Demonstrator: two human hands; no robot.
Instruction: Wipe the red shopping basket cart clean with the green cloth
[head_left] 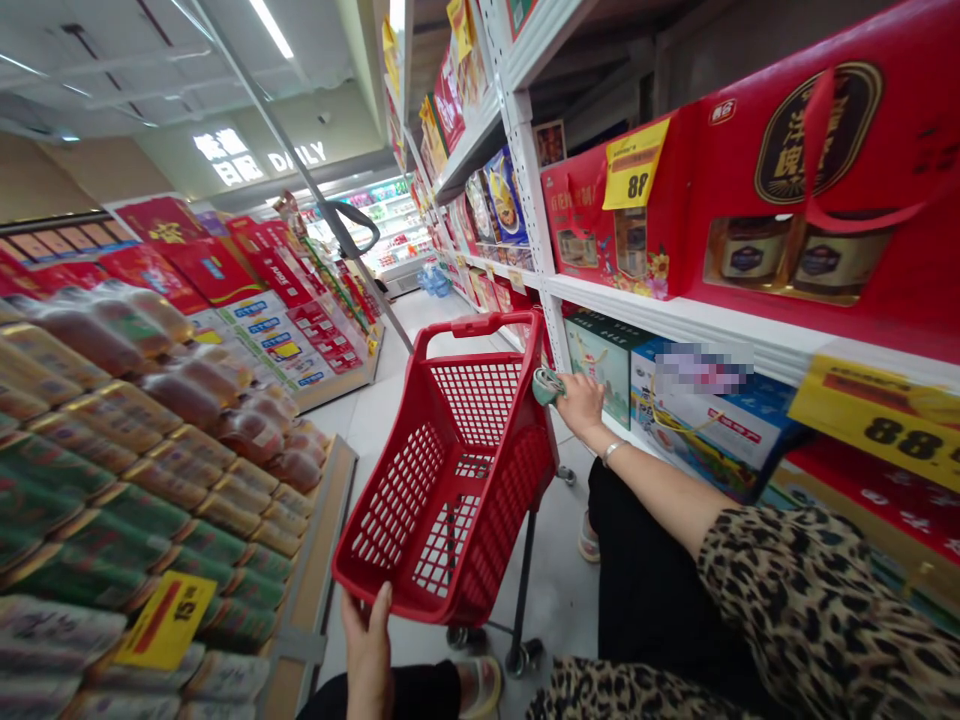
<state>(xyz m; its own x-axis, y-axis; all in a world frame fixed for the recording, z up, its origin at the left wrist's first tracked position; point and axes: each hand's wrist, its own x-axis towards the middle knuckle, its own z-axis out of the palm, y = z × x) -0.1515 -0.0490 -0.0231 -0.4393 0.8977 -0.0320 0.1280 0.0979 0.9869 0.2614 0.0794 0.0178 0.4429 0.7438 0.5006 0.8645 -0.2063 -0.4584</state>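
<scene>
My left hand (367, 650) grips the near rim of a red plastic mesh shopping basket (480, 400), which rides on a wheeled trolley frame (521, 590). My right hand (579, 405) reaches out past the basket's right rim, in a leopard-print sleeve (780, 590). Its fingers hold a small teal patterned item (548, 385) just above that rim; I cannot tell exactly what the item is. The basket's inside shows only red mesh and a dark strip at the bottom.
White shelves (675, 310) with red gift boxes and yellow price tags (877, 420) run close along the right. A display of wrapped packaged goods (135, 470) stands at the left. A long grey pole (300, 180) with a black loop crosses the view. The tiled aisle floor (375, 420) runs ahead.
</scene>
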